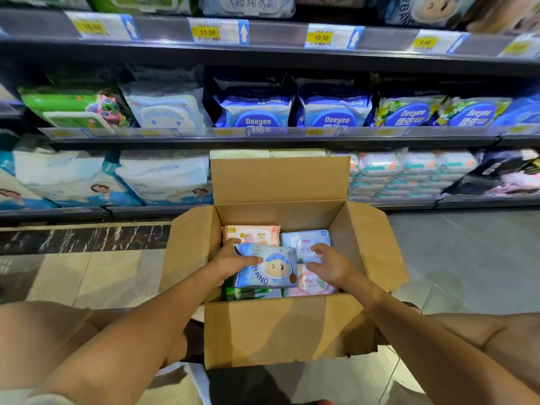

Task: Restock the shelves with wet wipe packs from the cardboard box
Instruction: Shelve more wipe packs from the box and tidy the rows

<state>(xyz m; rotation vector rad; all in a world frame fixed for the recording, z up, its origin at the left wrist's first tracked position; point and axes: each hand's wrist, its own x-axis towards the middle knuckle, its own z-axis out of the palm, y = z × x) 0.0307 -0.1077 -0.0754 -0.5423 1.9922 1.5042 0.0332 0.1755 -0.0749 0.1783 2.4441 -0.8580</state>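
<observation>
Inside the open brown cardboard box, the left hand grips a soft blue cartoon-faced wet wipe pack by one end. The right hand hovers loose-fingered beside it, holding nothing. Held one-sidedly, the glossy film pack could sag and slip back.

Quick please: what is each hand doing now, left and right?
Left hand: holds the blue cartoon pack inside the cardboard box.
Right hand: curled over the pale blue pack; grip cannot be told.
</observation>
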